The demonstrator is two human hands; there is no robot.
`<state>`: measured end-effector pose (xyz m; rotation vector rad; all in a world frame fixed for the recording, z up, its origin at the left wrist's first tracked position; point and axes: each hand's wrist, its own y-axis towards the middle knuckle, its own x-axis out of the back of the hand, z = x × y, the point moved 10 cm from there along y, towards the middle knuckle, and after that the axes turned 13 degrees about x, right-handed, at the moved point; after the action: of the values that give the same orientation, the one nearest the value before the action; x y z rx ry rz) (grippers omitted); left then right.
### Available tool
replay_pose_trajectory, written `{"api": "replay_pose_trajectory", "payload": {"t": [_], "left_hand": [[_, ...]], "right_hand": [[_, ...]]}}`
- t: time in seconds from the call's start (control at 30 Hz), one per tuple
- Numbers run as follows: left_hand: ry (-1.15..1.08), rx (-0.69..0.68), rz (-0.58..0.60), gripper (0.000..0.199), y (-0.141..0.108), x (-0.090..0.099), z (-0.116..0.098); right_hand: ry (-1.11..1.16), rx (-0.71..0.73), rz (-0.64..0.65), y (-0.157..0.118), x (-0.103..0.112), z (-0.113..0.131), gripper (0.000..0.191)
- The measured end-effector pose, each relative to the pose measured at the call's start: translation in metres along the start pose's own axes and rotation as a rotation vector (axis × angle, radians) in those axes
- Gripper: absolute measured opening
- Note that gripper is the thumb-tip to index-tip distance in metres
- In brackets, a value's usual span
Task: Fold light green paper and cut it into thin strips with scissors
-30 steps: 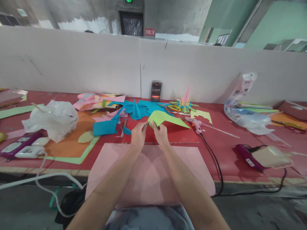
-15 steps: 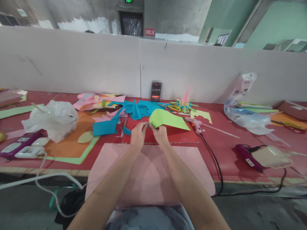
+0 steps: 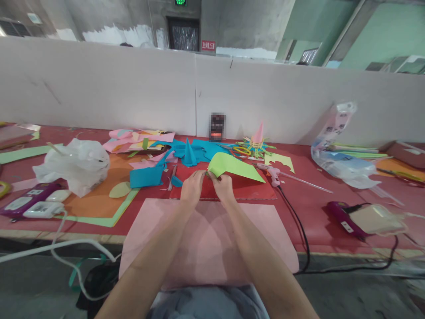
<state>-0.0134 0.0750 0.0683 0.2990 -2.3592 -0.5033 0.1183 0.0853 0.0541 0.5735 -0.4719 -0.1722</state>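
Note:
A bright green paper sheet (image 3: 237, 166) curves up above a red board (image 3: 212, 191), its left end rolled over. My left hand (image 3: 192, 185) has its fingers pinched at the sheet's lower left edge. My right hand (image 3: 222, 184) pinches the same edge, its fingertips close to those of the left. The spot between the fingertips is small and partly hidden. Behind the hands lie blue paper pieces (image 3: 146, 177) and a blue paper cone (image 3: 188, 153).
A pink glue gun (image 3: 274, 173) with a black cord lies right of the board. Farther back are a pink cone (image 3: 258, 133) and yellow scissors (image 3: 241, 151). A white plastic bag (image 3: 75, 164) and purple power strip (image 3: 31, 199) sit left; another strip (image 3: 347, 219) is right.
The whole view has shifted slightly. Both hands stay at the green sheet's left edge, with their fingertips only slightly moved.

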Motion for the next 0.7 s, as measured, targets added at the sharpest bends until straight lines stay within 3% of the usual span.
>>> {"api": "replay_pose_trajectory", "payload": {"t": [0.17, 0.4, 0.7], "left_hand": [[-0.094, 0.018, -0.041, 0.024, 0.0000, 0.0079, -0.0021], [-0.271, 0.127, 0.001, 0.021, 0.0023, 0.0084, 0.0036], [-0.340, 0.132, 0.017, 0.020, 0.0019, 0.0071, 0.0030]], "right_hand": [[0.041, 0.002, 0.024, 0.0002, -0.0034, 0.0011, 0.041], [0.089, -0.005, 0.024, 0.0019, -0.0034, -0.0006, 0.038], [0.055, 0.003, 0.022, 0.0028, -0.0009, 0.0014, 0.042]]}}
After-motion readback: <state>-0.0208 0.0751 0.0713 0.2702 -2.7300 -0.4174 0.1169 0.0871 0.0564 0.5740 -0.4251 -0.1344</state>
